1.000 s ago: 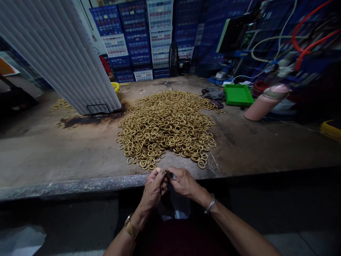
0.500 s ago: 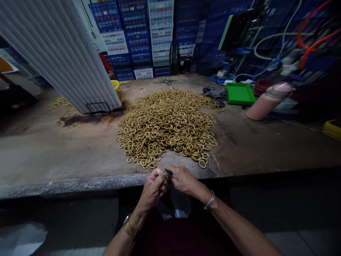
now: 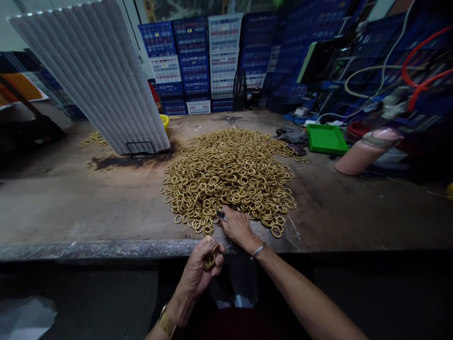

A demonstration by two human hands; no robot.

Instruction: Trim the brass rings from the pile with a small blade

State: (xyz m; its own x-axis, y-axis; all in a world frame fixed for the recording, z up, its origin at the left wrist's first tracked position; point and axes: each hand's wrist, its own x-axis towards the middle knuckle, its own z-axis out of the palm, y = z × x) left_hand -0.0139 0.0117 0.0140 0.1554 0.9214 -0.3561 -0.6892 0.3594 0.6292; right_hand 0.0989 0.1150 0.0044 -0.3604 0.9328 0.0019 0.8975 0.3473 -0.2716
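A big heap of brass rings covers the middle of the worn workbench. My left hand hovers just below the bench's front edge, fingers curled round a few brass rings. My right hand reaches onto the bench at the heap's near edge, pinching a small dark tool whose tip touches the rings. A bracelet shows on my right wrist and a watch on my left.
A white corrugated panel leans at the back left, with a small ring pile and a yellow tub near it. A green tray, a pink cylinder, hoses and stacked blue and white crates fill the back.
My hands were together at the bench edge. The right hand has moved forward onto the heap with the dark tool, and the left has dropped slightly with the rings.
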